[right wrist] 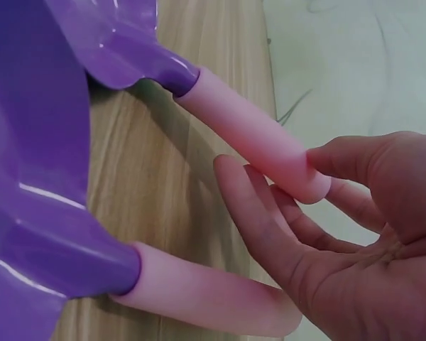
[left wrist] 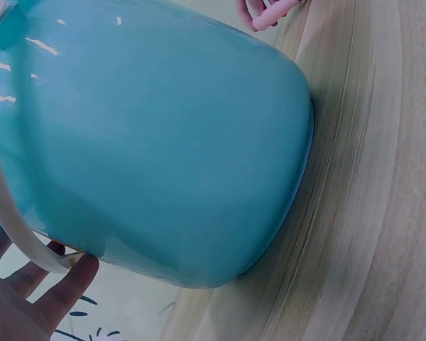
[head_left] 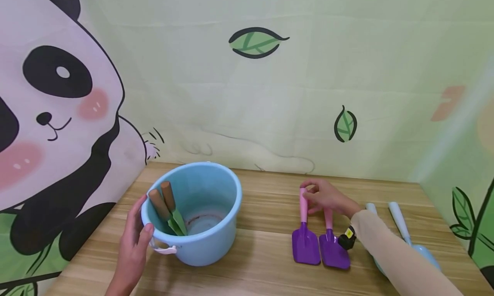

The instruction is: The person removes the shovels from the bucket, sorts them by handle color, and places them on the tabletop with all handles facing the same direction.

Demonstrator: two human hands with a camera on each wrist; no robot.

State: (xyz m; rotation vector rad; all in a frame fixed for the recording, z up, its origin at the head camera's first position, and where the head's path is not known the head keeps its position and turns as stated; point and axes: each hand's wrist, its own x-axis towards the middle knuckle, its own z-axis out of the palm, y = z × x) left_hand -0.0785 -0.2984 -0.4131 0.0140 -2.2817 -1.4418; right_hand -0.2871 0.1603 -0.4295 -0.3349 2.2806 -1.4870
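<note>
My left hand (head_left: 131, 244) holds the rim of a light blue bucket (head_left: 208, 246) at its left side, beside the white bail handle (left wrist: 11, 206). Inside the bucket, two small garden tools lean with brown handles (head_left: 159, 203) up and green blades (head_left: 178, 223) down. To the right, my right hand (head_left: 328, 196) pinches the end of the pink handle of a toy shovel (head_left: 306, 244) with a purple blade. A matching purple shovel (head_left: 335, 251) lies alongside, its pink handle (right wrist: 206, 288) under the hand.
Two light blue tools (head_left: 399, 221) lie at the right of the wooden table (head_left: 262, 261), partly hidden by my right sleeve (head_left: 397, 253). A cloth backdrop (head_left: 185, 73) with a printed panda and leaves rises behind the table and along its sides.
</note>
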